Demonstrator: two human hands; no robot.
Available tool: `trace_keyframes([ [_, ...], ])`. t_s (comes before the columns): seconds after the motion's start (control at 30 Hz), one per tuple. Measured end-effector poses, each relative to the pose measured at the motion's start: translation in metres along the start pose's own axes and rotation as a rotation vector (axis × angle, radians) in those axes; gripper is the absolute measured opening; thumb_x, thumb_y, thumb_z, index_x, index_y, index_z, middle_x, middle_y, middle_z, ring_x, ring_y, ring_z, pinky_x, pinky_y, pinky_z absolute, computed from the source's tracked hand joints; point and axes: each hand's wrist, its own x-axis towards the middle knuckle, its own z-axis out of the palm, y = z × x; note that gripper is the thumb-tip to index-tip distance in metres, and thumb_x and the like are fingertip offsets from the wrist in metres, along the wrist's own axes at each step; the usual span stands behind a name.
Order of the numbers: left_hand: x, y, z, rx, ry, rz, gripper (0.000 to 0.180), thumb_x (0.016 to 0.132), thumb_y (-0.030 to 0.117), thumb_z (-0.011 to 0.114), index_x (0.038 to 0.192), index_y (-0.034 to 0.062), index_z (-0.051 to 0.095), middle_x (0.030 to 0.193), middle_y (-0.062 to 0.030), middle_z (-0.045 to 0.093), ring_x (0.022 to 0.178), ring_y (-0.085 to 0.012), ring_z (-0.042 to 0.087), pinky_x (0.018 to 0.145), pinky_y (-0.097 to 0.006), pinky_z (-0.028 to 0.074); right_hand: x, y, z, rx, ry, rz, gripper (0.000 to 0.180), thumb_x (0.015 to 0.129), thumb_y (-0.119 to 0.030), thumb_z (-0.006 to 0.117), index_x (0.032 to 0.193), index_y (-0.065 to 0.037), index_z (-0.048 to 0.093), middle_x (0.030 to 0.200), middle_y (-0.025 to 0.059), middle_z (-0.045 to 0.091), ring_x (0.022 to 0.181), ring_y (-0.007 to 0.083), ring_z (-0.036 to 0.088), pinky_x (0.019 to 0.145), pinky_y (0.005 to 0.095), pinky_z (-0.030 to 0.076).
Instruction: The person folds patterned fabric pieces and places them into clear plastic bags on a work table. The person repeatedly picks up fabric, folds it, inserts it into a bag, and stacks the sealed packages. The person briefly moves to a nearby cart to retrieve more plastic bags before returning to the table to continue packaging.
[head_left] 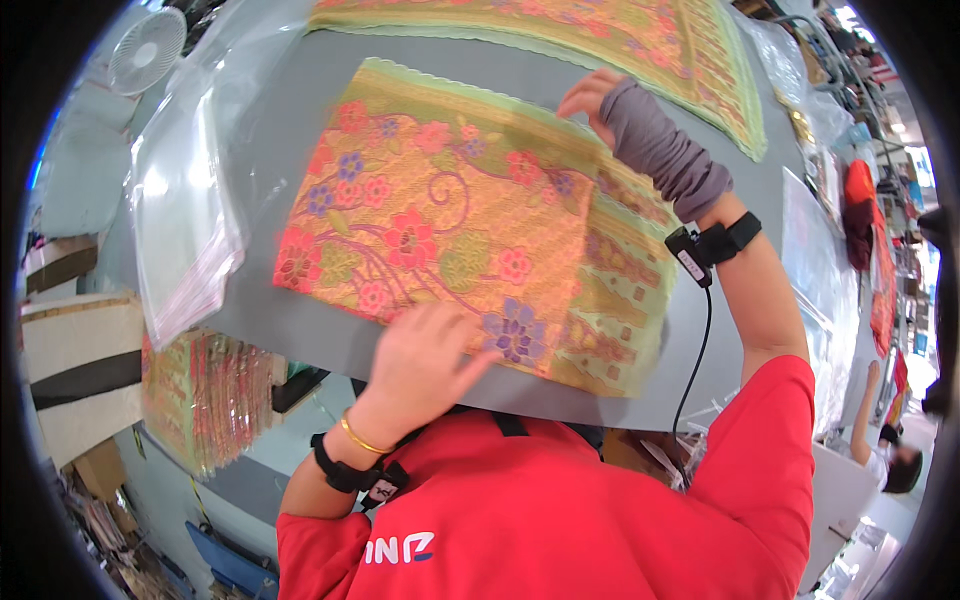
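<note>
The grey table [290, 325] carries a folded flowered cloth [400, 240] near its front edge, a second patterned cloth [690, 80] farther back, clear plastic bags [180, 230] at left and clear plastic [808, 245] at right

A folded, roughly rectangular floral cloth of thin orange and yellow-green fabric [470, 240] lies spread at the centre of the frame, slanting down from upper left to lower right. Red-pink and purple-blue flowers on curling purple stems cover its orange face; a green band with a pale, wavy edge runs along its top, and a paler green patterned layer shows at its right side
</note>
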Motion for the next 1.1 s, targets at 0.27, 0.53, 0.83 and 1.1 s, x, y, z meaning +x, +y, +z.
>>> trace_keyframes([
  [0.27,-0.033,-0.129,-0.077,0.300,0.388,-0.750,0.039,0.090,0.026,0.085,0.112,-0.0003,0.067,0.107,-0.0119,0.064,0.111,-0.0337,0.057,0.096,-0.045,0.049,0.196,0.019,0.107,0.137,0.060,0.141,0.052,0.091,-0.034,0.085,0.133,-0.006,0.071,0.132,0.0186,0.072,0.125,0.0354,0.066,0.110,0.0451,0.051],
  [0.53,-0.030,-0.185,-0.133,-0.259,0.481,-0.850,0.020,0.098,0.021,0.080,0.098,0.0064,0.066,0.083,0.0002,0.065,0.077,-0.0079,0.061,0.055,-0.025,0.047,0.293,0.019,0.144,0.493,-0.178,0.144,0.031,0.089,-0.017,0.083,0.117,-0.007,0.074,0.113,0.0096,0.072,0.108,0.0276,0.068,0.100,0.0360,0.053],
  [0.83,-0.028,-0.086,-0.172,0.067,0.633,-0.331,0.022,0.094,-0.012,0.067,0.110,0.0020,0.065,0.106,-0.0090,0.066,0.095,-0.0184,0.062,0.085,-0.034,0.052,0.170,0.007,-0.003,0.436,-0.002,0.069,0.023,0.092,-0.006,0.077,0.114,-0.005,0.074,0.112,0.0085,0.071,0.106,0.0250,0.068,0.096,0.0346,0.054],
  [1.1,-0.057,-0.015,-0.023,0.177,0.187,0.031,0.039,0.088,-0.006,0.070,0.127,-0.0007,0.066,0.115,-0.0193,0.063,0.099,-0.0393,0.061,0.086,-0.046,0.053,0.019,-0.050,0.020,0.369,-0.195,0.048,0.025,0.089,-0.002,0.068,0.111,-0.008,0.076,0.117,0.0099,0.070,0.112,0.0330,0.066,0.098,0.0436,0.055],
])
